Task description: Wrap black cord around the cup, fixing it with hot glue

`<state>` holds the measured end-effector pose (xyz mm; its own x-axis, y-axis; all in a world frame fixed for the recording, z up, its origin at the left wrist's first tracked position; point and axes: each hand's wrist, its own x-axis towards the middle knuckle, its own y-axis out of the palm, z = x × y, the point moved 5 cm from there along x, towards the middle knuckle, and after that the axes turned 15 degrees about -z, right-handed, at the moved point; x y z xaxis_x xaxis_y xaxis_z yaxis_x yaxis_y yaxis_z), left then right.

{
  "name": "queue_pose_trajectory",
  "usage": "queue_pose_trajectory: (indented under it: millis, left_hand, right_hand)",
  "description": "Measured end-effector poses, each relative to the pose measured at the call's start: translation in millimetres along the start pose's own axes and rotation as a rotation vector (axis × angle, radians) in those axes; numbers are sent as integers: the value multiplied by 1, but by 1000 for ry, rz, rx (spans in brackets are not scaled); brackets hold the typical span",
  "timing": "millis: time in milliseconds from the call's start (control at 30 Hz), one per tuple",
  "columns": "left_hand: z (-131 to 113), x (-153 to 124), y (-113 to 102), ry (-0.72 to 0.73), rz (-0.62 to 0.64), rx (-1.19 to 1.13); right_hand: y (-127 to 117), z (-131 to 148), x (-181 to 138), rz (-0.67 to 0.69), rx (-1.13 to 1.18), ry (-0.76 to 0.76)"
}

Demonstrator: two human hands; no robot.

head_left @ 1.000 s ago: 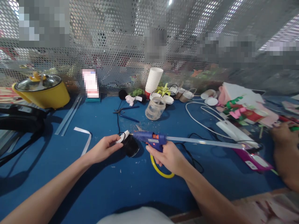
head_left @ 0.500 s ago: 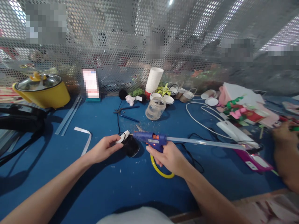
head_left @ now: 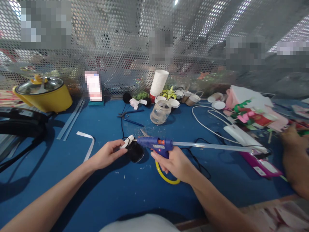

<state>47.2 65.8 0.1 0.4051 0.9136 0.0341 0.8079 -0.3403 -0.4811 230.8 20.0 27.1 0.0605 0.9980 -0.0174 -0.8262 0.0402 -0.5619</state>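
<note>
My left hand (head_left: 106, 154) pinches the white rim of a small cup (head_left: 135, 152) wrapped in black yarn, which lies tilted on the blue table. My right hand (head_left: 177, 164) is closed around the grip of a blue glue gun (head_left: 154, 143). Its nozzle is at the cup's white rim; whether it touches, I cannot tell. A long clear glue stick (head_left: 212, 147) sticks out of the gun's back. Below the gun, a yellow loop handle (head_left: 166, 179) shows beside my right hand, and a metal blade (head_left: 144, 132) lies behind the gun.
Blue-handled pliers (head_left: 132, 117), a clear jar (head_left: 160, 112) and stacked white cups (head_left: 159, 84) stand or lie ahead. On the left are a white strip (head_left: 90, 146) and a yellow pot (head_left: 48, 98). Cables, a power strip (head_left: 243, 138) and another person's arm (head_left: 294, 158) are at right.
The glue gun has tilted very slightly, with the back end of its glue stick a little higher. My left hand and the cup have stayed in place.
</note>
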Motion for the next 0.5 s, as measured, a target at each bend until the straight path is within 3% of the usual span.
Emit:
queue_pose_trajectory:
  millis: [500]
  left_hand:
    - [1,0,0,-20,-23,21]
  right_hand:
    - [5,-4,-5,-40,-2,-13]
